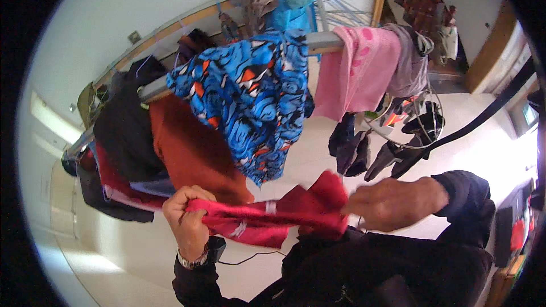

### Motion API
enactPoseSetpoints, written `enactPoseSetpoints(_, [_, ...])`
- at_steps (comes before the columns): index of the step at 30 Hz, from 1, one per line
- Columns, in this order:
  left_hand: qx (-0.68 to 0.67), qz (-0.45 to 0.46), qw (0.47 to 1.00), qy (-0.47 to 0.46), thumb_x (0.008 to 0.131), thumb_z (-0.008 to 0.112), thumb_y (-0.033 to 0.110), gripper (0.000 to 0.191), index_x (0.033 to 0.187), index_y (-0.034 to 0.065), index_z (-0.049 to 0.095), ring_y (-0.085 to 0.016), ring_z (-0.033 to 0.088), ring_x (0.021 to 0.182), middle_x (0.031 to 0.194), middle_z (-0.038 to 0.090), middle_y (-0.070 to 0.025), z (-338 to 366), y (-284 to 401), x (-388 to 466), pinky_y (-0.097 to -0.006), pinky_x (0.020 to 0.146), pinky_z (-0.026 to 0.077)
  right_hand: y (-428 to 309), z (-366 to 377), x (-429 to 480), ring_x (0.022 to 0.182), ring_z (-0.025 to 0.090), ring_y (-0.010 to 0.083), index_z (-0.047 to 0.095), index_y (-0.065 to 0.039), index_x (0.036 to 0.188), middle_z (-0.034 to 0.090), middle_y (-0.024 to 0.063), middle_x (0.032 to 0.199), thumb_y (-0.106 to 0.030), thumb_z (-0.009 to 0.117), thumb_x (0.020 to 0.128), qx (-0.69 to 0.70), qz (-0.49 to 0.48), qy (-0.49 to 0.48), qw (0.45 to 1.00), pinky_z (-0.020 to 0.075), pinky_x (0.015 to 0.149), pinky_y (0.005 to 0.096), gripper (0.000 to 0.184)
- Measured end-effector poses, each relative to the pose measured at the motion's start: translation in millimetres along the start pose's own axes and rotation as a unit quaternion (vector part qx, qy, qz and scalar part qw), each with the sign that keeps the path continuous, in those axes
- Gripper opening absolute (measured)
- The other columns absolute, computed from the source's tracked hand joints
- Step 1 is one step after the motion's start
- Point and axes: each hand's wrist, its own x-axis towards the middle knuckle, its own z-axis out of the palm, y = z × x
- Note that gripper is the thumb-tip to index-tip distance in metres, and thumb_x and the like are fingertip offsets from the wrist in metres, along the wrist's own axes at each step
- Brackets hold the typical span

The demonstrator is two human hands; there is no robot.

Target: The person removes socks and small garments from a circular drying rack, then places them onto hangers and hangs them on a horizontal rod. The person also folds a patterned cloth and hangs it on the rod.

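Observation:
A red cloth with white marks (298, 211) is stretched between my two hands, just above my lap. My left hand (187, 217), with a wristband, grips its left end in closed fingers. At the cloth's right end is my right hand (392, 204), slightly blurred, its fingertips bent onto the edge. Beyond the cloth, a blue patterned cloth (256, 98) hangs over a rail (324, 41). An orange-brown cloth (192, 145) and a black garment (123, 128) hang to its left, and a pink towel (358, 68) to its right.
Dark socks (352, 145) hang below the towel near a round wire hanger (420, 128). Farther back, a turquoise cloth (294, 6) and more clothes hang on another rack. A black strap or tube (486, 113) crosses at right. Below, a thin cable (256, 256) lies on the pale floor.

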Motion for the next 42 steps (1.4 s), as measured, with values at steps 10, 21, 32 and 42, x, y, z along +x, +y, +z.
enactPoseSetpoints(10, [0.100, 0.109, 0.989, -0.025, 0.071, 0.048, 0.001, 0.014, 0.078, -0.0036, 0.059, -0.016, 0.055, 0.065, 0.073, 0.061, -0.0106, 38.6, 31.0, 63.8, -0.0252, 0.064, 0.044, 4.7, -187.7, -77.0, 0.047, 0.053, 0.0141, 0.054, -0.001, 0.092, 0.056, 0.0072, 0.064, -0.016, 0.045, 0.094, 0.052, 0.276, 0.345, 0.896, 0.0448, 0.045, 0.0243, 0.018])
enactPoseSetpoints(21, [0.187, 0.240, 0.951, 0.062, 0.066, 0.049, 0.022, 0.039, 0.090, -0.0070, 0.058, -0.024, 0.059, 0.080, 0.083, 0.062, -0.0158, 100.6, 30.4, 180.9, -0.0341, 0.077, 0.047, 315.2, -325.4, -145.8, 0.050, 0.055, 0.0104, 0.061, 0.002, 0.079, 0.055, 0.0018, 0.061, -0.019, 0.056, 0.087, -0.061, 0.400, 0.309, 0.861, 0.0449, 0.043, 0.0246, 0.023])
enactPoseSetpoints(32, [0.300, 0.164, 0.929, 0.140, 0.070, 0.047, 0.011, 0.030, 0.092, -0.0032, 0.061, -0.019, 0.056, 0.077, 0.084, 0.061, -0.0110, 128.3, -3.8, 228.7, -0.0286, 0.074, 0.045, 518.3, -295.0, -153.1, 0.081, 0.063, 0.0358, 0.060, 0.004, 0.096, 0.063, 0.0227, 0.087, -0.029, 0.055, 0.091, -0.217, 0.347, 0.321, 0.854, 0.0496, 0.073, 0.0432, 0.034])
enactPoseSetpoints(42, [0.249, 0.134, 0.932, 0.228, 0.068, 0.047, 0.008, 0.026, 0.085, -0.0064, 0.060, -0.019, 0.056, 0.069, 0.073, 0.059, -0.0130, 136.5, -10.3, 235.7, -0.0290, 0.069, 0.046, 549.5, -270.5, -120.5, 0.079, 0.060, 0.0398, 0.059, 0.004, 0.081, 0.059, 0.0228, 0.076, -0.025, 0.049, 0.093, -0.207, 0.382, 0.308, 0.847, 0.0458, 0.070, 0.0467, 0.033])
